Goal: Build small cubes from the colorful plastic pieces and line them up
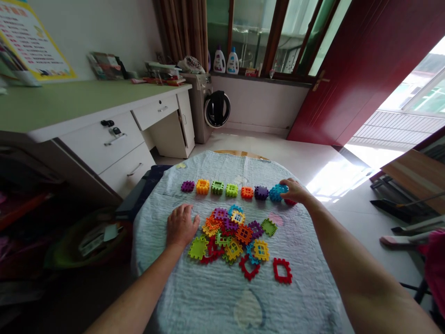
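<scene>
On the cloth, my left hand [181,226] lies flat with its fingers stretched out, just left of a heap of toothed plastic building pieces [222,239]. The heap mixes red, orange, yellow, green, purple and blue pieces, some with window frames. At the right end of a row of stacks sorted by colour, my right hand [295,191] has its fingers closed on a blue building piece [279,191] at the blue stack. A red stack [290,202] is partly hidden under this hand. A dark purple stack [261,192] stands left of the blue one.
A light blue cloth [246,306] covers the round table. Farther left in the row are orange [247,192], green [217,187], yellow [202,186] and purple [187,186] stacks. A red square frame [282,271] lies apart near the front. Beyond are a desk [86,102] and a washing machine [201,106].
</scene>
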{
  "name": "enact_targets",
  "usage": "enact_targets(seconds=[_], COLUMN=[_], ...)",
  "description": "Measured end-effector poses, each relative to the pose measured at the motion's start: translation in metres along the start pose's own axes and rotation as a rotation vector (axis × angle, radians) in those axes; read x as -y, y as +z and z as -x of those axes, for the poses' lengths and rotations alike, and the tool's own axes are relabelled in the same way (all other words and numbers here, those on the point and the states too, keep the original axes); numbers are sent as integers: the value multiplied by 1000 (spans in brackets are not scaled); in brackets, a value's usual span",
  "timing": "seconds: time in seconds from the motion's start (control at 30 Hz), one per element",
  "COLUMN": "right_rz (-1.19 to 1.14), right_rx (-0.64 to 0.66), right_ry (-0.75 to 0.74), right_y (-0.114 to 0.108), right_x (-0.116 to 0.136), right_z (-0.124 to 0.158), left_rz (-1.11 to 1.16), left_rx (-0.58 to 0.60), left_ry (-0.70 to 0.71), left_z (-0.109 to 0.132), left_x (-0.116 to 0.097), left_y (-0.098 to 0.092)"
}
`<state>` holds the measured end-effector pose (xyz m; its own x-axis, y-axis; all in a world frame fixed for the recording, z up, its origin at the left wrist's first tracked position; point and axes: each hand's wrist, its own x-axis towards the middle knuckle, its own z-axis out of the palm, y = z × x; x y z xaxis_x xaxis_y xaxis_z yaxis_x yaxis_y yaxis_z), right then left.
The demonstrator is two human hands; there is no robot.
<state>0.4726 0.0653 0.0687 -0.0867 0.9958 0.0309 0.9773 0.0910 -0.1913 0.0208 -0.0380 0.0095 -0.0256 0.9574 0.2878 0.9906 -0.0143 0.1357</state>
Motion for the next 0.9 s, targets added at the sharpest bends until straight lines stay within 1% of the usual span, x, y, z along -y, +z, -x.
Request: enact_targets(seconds=[0.23,0.37,0.43,0.47,0.57,0.63,0.67,0.7,0.8,0.9], right_rz=[-3,-27,-84,-129,-323,-452,-486,-496,-504,-492], right_rx=[31,-4,-75,-132,-358,-490,-521,-514,-419,-425], right_ry=[8,31,51,64,134,214,253,271,254,276], right_y=[8,5,-1,-3,-3,9,18,28,61,81], right_x=[1,3,3,3,9,18,25,31,48,57], right_z=[-6,-1,6,12,43,71,86,101,137,153], left_rz=[15,4,-3,-5,-10,-12,-12,-12,-16,-25], left_rx=[7,7,9,11,14,12,12,11,14,16], left_ry=[-5,-4,-3,-4,-5,-5,-3,-2,-1,0], left_z=[0,0,0,0,-1,-1,-1,-1,0,0], left_x=[0,0,0,0,0,0,0,0,0,-1], left_y=[-1,-1,0,0,0,0,0,-1,-2,-2])
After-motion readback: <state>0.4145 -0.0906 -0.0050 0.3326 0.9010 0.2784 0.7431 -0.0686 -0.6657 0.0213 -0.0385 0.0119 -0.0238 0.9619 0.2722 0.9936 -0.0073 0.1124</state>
